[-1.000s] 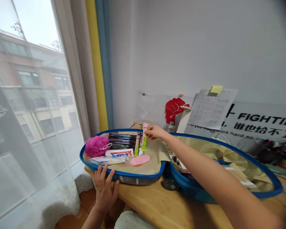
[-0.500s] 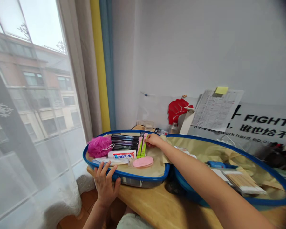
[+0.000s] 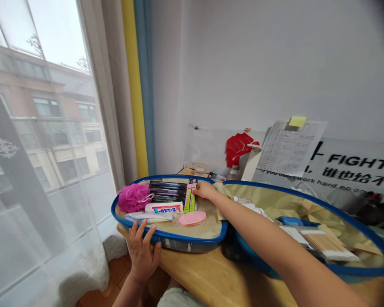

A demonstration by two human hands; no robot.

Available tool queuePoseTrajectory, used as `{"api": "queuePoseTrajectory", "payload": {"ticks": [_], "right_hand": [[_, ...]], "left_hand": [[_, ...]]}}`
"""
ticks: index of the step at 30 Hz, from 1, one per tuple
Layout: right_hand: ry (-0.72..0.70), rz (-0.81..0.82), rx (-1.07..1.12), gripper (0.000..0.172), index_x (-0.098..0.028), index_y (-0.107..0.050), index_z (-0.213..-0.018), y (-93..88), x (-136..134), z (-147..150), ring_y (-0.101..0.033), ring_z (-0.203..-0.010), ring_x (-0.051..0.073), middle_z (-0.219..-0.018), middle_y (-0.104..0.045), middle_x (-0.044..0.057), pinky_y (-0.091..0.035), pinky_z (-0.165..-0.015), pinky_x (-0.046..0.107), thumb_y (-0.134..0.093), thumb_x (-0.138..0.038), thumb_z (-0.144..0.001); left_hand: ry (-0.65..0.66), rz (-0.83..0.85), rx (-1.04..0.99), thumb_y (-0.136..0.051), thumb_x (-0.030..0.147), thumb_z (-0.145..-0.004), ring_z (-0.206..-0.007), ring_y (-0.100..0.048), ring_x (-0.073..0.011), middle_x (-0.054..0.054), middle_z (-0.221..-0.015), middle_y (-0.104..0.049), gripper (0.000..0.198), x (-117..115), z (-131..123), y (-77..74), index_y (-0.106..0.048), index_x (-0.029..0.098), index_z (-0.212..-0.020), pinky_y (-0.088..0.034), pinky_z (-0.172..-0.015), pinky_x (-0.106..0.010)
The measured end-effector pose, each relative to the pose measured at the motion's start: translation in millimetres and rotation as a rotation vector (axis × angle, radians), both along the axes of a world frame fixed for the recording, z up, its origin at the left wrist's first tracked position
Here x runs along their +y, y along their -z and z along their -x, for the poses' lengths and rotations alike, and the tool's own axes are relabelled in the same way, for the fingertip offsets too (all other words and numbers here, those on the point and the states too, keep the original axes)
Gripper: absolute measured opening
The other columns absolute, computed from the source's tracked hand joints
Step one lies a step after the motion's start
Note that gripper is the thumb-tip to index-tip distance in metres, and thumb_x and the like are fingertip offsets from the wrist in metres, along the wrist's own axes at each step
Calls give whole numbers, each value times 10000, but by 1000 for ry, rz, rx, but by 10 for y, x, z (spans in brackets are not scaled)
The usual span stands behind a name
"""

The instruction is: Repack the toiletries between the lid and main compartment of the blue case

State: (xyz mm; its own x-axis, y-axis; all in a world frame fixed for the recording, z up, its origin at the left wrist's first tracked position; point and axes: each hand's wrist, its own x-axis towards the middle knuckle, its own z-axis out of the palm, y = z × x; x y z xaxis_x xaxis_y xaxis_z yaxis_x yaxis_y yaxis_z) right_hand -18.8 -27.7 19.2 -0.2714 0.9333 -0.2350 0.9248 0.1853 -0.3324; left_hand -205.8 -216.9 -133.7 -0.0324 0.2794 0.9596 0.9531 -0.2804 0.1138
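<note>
Right hand (image 3: pixel 205 190) curls at the slim pink-and-lime packets (image 3: pixel 187 198), pinch unclear, inside the blue-rimmed open suitcase (image 3: pixel 192 241); left hand (image 3: pixel 142 254) spreads, fingers over its front rim (image 3: pixel 169 239).

Grey banner (image 3: pixel 348 166) at the right says "FIGHTIN", cut off by the frame, then "谁也给不了" and a smaller "if you don't work hard, no on…" under it. The white tube (image 3: pixel 164 208) has a red and blue label, but it's too blurry to read, same for the printed sheet (image 3: pixel 289 148).
</note>
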Motion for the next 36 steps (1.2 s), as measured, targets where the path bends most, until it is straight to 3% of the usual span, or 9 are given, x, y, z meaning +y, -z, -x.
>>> {"api": "queuePoseTrajectory", "payload": {"ticks": [5, 9, 13, 16, 22, 25, 30, 36], "right_hand": [[1, -38, 60, 321, -173, -579, -1134, -47, -27, -8, -595, -968, 166, -1146, -597, 71, -513, -838, 377, -532, -390, -902], [0, -105, 189, 332, -150, -566, -1117, -281, -57, -114, -611, -811, 125, -1012, -630, 55, -524, -710, 307, -497, -406, -918], [-38, -158, 294, 316, -150, -525, -1127, -597, -169, -483, -566, -650, 64, -952, -649, 71, -425, -541, 178, -376, -371, -958], [-135, -92, 282, 298, -162, -563, -1043, -710, -335, -934, -557, -638, 70, -887, -650, 45, -391, -523, 168, -457, -401, -900], [-289, 148, 81, 334, -152, -666, -807, -520, -630, -1807, -566, -673, 126, -733, -645, 12, -432, -651, 233, -740, -374, -568], [-288, 199, -34, 395, -152, -671, -835, -365, -665, -2062, -569, -685, 149, -745, -651, 23, -427, -639, 251, -734, -404, -537], [-262, 232, -166, 407, -172, -664, -902, -201, -638, -2221, -603, -807, 189, -898, -677, 55, -434, -713, 283, -706, -392, -562], [-251, 214, -164, 255, -213, -651, -766, -156, -636, -2214, -609, -794, 203, -835, -686, 54, -423, -680, 292, -723, -346, -561]], "left_hand": [[-12, -11, 12, -498, 192, -855, -1421, -193, -314, -129, -1484, -310, 529, 6, 3, 7, -369, 224, -1367, -219, -1123, -559], [-18, -9, 14, -488, 216, -865, -1415, -204, -324, -136, -1481, -314, 518, 6, 4, 4, -369, 214, -1369, -227, -1115, -570], [-3, -22, 4, -493, 210, -863, -1413, -207, -322, -134, -1474, -326, 535, 7, 6, -3, -359, 221, -1381, -223, -1114, -579], [5, -15, -9, -502, 211, -861, -1411, -210, -326, -130, -1471, -330, 550, 3, 2, -13, -351, 231, -1390, -227, -1108, -595], [26, -17, -10, -501, 209, -864, -1414, -201, -318, -124, -1468, -327, 550, -8, -5, -32, -346, 237, -1391, -217, -1112, -597], [28, -13, -19, -504, 202, -860, -1414, -199, -319, -128, -1465, -329, 543, -7, -3, -31, -356, 234, -1382, -210, -1114, -595], [30, -6, -31, -500, 204, -859, -1415, -195, -327, -128, -1466, -326, 532, -13, -8, -36, -365, 238, -1373, -202, -1114, -606], [39, -8, -27, -500, 188, -857, -1419, -184, -318, -124, -1480, -308, 565, -13, -12, -33, -339, 241, -1396, -196, -1120, -596]]}}
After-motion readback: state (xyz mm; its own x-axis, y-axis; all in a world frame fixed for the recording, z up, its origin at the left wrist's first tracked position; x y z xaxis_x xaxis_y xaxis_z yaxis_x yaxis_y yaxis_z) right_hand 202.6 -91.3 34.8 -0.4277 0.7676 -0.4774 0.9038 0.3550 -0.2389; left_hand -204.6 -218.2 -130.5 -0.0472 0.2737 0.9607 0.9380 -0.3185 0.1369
